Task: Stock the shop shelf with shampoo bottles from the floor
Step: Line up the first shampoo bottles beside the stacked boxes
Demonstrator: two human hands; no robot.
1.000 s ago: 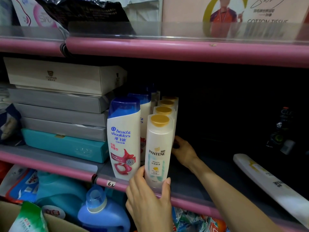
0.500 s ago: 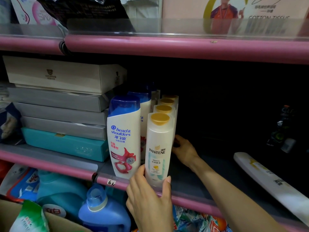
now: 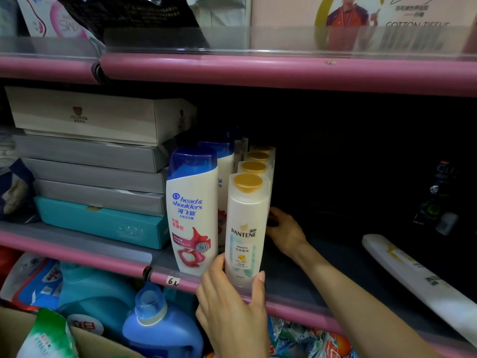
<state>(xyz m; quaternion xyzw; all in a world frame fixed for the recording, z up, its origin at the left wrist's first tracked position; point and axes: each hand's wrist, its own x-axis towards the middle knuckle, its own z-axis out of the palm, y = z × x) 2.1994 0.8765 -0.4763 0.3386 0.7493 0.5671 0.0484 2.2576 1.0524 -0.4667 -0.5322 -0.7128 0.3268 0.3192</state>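
Head view: front Pantene bottle (image 3: pixel 245 228) stands upright on the middle shelf (image 3: pixel 289 288), long axis vertical, gold cap up, label facing the camera, base right at the pink front lip. Left hand (image 3: pixel 232 311) comes up from below and grips its base, thumb on the left side and a fingertip on the right, curled round the lower body. Three more gold-capped Pantene bottles (image 3: pixel 254 166) stand in a single file straight behind it, all upright, row running front to back. Right hand (image 3: pixel 284 232) reaches in along the right side of that row, fingers loosely curled near the second bottle; the fingertips are hidden behind the front bottle, so can't tell whether it holds or only touches anything. Head & Shoulders bottle (image 3: pixel 192 215) stands upright just left of the front Pantene, blue cap up, a second one directly behind it. One white bottle (image 3: pixel 418 277) lies flat on the same shelf far right, long axis diagonal from back-left to front-right, well apart from the row. Left of the shampoos: stacked boxes (image 3: pixel 95 161), teal one at the bottom. Lower shelf: blue detergent jug (image 3: pixel 157 326). Dark bottles far right at the back, too dim to read.
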